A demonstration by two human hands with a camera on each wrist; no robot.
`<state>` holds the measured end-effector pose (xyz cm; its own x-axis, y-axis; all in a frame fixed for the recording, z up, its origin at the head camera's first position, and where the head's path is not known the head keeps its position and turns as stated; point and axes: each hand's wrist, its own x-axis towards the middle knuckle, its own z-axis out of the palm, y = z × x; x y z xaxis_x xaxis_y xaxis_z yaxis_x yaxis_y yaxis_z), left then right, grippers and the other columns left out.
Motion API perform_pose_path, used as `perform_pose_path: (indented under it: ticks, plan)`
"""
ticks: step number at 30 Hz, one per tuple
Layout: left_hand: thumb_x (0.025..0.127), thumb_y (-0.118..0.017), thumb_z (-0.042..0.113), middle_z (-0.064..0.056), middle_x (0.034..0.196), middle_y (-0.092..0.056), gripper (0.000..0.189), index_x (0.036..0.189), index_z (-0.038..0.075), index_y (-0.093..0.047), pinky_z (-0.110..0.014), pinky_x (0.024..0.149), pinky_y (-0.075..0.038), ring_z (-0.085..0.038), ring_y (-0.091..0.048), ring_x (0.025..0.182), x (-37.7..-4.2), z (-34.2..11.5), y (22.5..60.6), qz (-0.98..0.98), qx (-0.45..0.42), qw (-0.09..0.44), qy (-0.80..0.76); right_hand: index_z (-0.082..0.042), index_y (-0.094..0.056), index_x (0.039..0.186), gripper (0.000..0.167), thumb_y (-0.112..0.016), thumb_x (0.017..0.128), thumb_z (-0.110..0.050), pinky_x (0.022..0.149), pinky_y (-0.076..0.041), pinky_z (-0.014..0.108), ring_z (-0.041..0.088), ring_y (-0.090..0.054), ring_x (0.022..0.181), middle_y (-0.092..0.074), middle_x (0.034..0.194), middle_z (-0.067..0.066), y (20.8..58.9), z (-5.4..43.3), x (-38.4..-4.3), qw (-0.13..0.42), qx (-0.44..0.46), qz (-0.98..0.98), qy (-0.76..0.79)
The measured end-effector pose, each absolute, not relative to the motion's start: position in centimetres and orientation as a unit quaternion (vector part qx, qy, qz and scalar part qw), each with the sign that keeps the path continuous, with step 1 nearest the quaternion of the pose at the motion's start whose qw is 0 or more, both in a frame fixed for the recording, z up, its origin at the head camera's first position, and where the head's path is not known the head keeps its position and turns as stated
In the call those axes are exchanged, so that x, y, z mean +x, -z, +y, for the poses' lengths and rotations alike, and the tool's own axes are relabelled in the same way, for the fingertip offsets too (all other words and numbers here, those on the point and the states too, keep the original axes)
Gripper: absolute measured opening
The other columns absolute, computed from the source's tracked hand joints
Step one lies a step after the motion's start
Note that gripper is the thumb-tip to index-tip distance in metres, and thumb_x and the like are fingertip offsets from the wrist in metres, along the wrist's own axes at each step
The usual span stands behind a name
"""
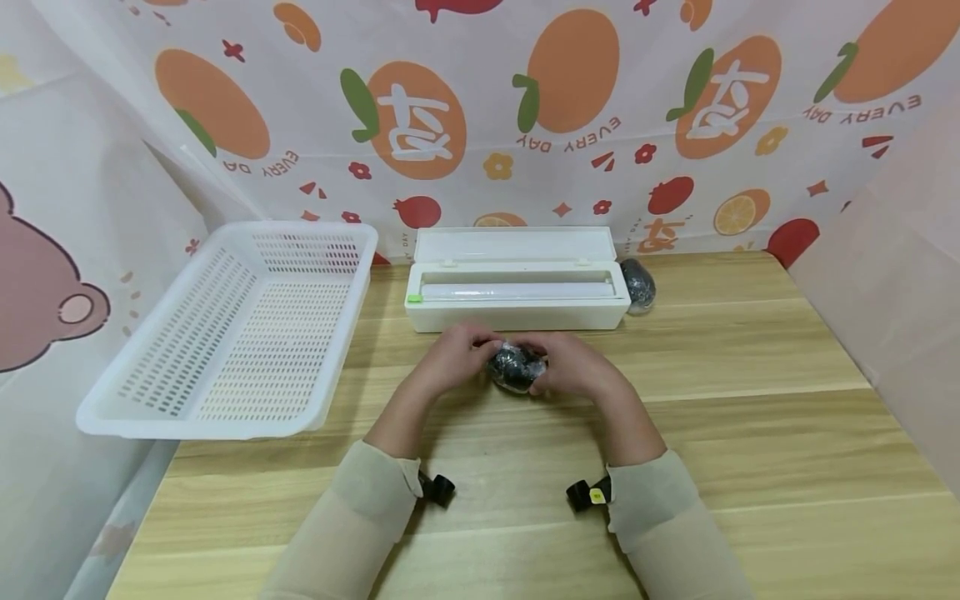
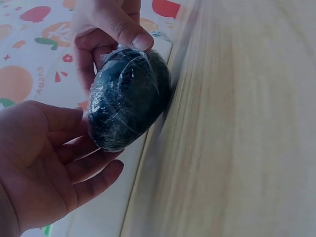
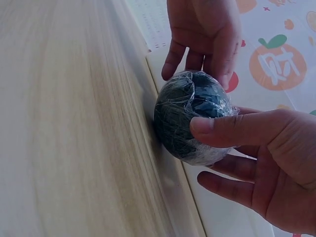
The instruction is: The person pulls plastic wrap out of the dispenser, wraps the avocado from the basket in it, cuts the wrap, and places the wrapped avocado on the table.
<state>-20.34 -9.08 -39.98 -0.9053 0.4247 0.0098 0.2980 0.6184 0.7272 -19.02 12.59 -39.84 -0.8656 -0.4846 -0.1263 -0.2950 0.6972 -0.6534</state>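
Note:
A dark, egg-shaped thing in cling film (image 1: pixel 516 367) is between both hands, close over the table in front of the white box. My right hand (image 1: pixel 572 367) grips it, thumb across the wrapped face and fingers behind, as the right wrist view shows. At its other end is my left hand (image 1: pixel 455 360), the loosely bent fingers (image 2: pixel 94 165) right at the film and not wrapped round it. Clear film (image 3: pixel 197 98) lies creased and shiny over the dark surface. The undersides of some right fingers are hidden behind it.
Behind the hands stands a white cling film box (image 1: pixel 517 317), lid up, with a roll (image 1: pixel 517 291) inside. A second dark wrapped thing (image 1: pixel 637 286) sits against its right end. To the left is a white perforated basket (image 1: pixel 345 333), and a printed curtain (image 1: pixel 487 92) hangs behind the table.

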Motion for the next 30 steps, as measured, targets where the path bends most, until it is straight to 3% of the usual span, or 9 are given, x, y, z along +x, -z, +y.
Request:
perform_pose_path:
  ticks: [10, 17, 21, 30]
  plan:
    - [0.096, -0.065, 0.024, -0.006, 0.110, -0.071, 0.021, 0.110, 0.011, -0.074, -0.036, 0.087, -0.051, -0.019, -0.063, 0.100, -20.4, -9.0, 40.7, 0.869, 0.154, 0.117, -0.456, -0.033, -0.057, 0.138, 0.083, -0.089, 0.066, -0.005, 0.104, -0.044, 0.044, 0.019, -0.053, 0.126, -0.059, 0.137, -0.004, 40.0, 12.8, -19.0, 0.142, -0.217, 0.910, 0.325]
    - [0.093, -0.067, 0.021, -0.007, 0.108, -0.071, 0.016, 0.102, 0.010, -0.076, -0.028, 0.072, -0.050, -0.018, -0.062, 0.093, -20.5, -8.9, 41.1, 0.847, 0.111, 0.142, -0.500, -0.037, -0.057, 0.136, 0.084, -0.087, 0.066, -0.001, 0.103, -0.045, 0.045, 0.019, -0.054, 0.125, -0.059, 0.137, -0.007, 40.2, 12.7, -19.0, 0.137, -0.228, 0.908, 0.323]
    - [0.091, -0.069, 0.019, -0.007, 0.100, -0.072, 0.015, 0.099, 0.008, -0.076, -0.026, 0.065, -0.048, -0.016, -0.058, 0.080, -20.4, -8.8, 41.1, 0.835, 0.091, 0.145, -0.523, -0.040, -0.058, 0.134, 0.085, -0.087, 0.065, 0.000, 0.103, -0.045, 0.046, 0.021, -0.055, 0.124, -0.061, 0.135, -0.007, 40.2, 12.7, -18.9, 0.134, -0.230, 0.909, 0.322]
    - [0.090, -0.070, 0.020, -0.008, 0.099, -0.072, 0.017, 0.098, 0.007, -0.077, -0.025, 0.067, -0.048, -0.015, -0.058, 0.082, -20.6, -8.7, 41.5, 0.843, 0.069, 0.134, -0.517, -0.042, -0.058, 0.133, 0.086, -0.089, 0.063, -0.003, 0.100, -0.046, 0.045, 0.019, -0.056, 0.119, -0.061, 0.134, -0.007, 40.2, 12.8, -19.0, 0.135, -0.220, 0.909, 0.327]
